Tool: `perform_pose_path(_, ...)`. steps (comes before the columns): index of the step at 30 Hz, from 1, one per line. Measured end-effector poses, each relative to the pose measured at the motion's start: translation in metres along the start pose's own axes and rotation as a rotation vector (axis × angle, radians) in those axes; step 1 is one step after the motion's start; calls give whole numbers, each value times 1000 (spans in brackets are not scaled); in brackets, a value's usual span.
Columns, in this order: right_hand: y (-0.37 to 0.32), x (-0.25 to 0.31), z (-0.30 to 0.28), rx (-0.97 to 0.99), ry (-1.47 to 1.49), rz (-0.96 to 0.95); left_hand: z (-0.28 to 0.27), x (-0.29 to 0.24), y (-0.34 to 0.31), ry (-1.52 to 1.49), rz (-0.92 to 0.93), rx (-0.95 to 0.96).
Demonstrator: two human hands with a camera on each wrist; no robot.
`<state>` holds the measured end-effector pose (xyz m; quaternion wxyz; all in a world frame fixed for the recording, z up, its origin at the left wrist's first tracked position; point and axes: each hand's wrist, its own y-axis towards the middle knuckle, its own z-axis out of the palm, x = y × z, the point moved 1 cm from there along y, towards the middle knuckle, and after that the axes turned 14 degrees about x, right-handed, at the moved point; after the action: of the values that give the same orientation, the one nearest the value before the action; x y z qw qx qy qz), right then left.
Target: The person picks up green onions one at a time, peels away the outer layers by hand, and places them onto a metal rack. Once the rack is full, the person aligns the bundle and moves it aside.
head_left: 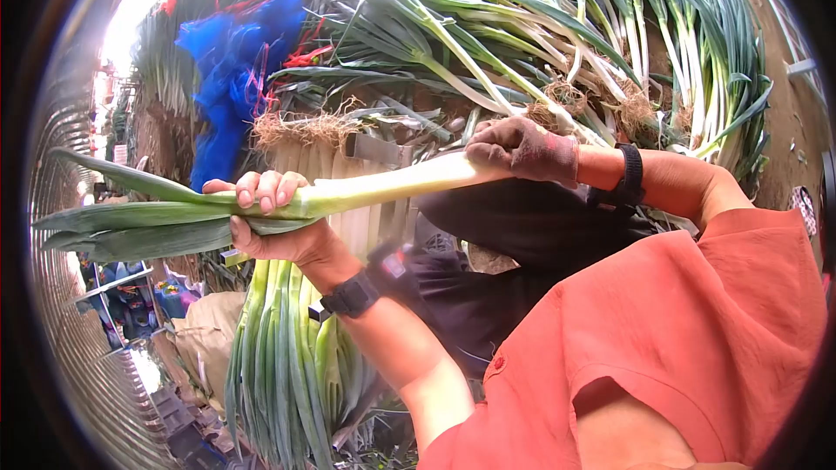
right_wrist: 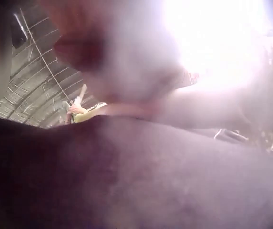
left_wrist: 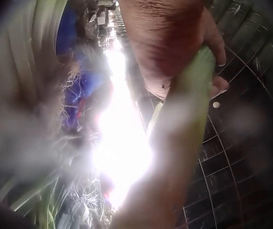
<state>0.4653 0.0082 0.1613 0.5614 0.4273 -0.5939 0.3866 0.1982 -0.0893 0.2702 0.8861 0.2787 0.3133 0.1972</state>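
A thick leek (head_left: 392,185) lies across both hands in the head view, its green leaves to the left and its pale shaft to the right. The bare left hand (head_left: 272,209) grips it where the leaves meet the shaft. At the root end, the right hand (head_left: 522,150), in a dirty reddish glove, has its fingers curled round the shaft. The left wrist view shows the left hand (left_wrist: 174,43) wrapped around the green part of the leek (left_wrist: 186,109). Glare and blur cover much of the right wrist view, and the right fingers' detail is hidden there.
Many loose leeks (head_left: 488,26) with roots lie beyond the hands. Below the left hand, a row of trimmed leeks (head_left: 287,357) hangs leaf-down. Blue netting (head_left: 231,70) with red ties stands at the upper left. The person's dark-trousered legs (head_left: 522,235) are under the right forearm.
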Motion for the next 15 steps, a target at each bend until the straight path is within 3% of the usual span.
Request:
perform_pose_path(3,2,1,2,-25,-85,-17,1,1,3,-14,-26,54)
perform_pose_path(5,3,7,2,-66,-20,207,2,2,4,-31,-32,66)
perform_pose_path(9,18,1,-12,-6,11,271,4,4,6,-127,-39,210)
perform_pose_path(11,22,-1,-22,-15,-106,517,10,5,5,-88,-6,258)
perform_pose_path(13,22,-4,-31,-192,-264,660,11,4,2,-58,39,258)
perform_pose_path(15,25,-88,-63,0,-1288,476,14,4,-3,-79,40,255)
